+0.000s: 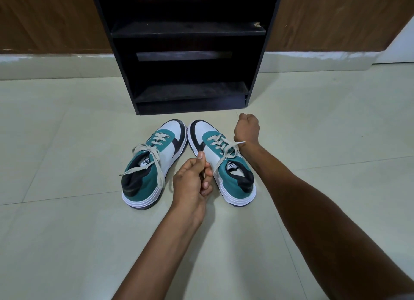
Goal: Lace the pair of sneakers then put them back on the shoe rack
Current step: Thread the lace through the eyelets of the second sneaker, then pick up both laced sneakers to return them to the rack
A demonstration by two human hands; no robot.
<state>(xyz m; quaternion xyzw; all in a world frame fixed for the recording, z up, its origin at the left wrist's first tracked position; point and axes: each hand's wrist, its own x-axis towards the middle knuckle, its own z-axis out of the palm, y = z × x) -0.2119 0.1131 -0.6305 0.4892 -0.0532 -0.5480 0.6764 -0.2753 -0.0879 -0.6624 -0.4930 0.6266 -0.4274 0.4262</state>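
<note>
Sneakers, one pair in teal, white and black, stand side by side on the pale tiled floor [67, 243], toes pointing away from the person and toward the rack. Nearest to the camera are the two bare forearms. The left hand [192, 183] is closed, thumb pressed on the curled fingers, and it pinches one end of the lace [226, 151] of the right sneaker [224, 163], just beside its inner side. The right hand [246, 127] is farther, a closed fist on the outer side of the same shoe; the other lace end runs up tight to it, with the tip showing at the wrist, so it seems to grip this end, though the fingers are hidden from the view.

I judge that the person is pulling both ends apart to tighten the lacing. The lace crosses through the eyelets up to the top of this shoe, so the threading looks finished, but no knot is seen yet.

The left sneaker [154, 165] lies untouched. Its lace is also threaded, and the loose ends hang over the collar and the side, not tied.

Behind the shoes stands the black shoe rack [190, 30] against a wooden wall, and its shelves hold nothing that I can see. What is left, as I understand: perhaps the tying, and then to put both shoes on a shelf.
</note>
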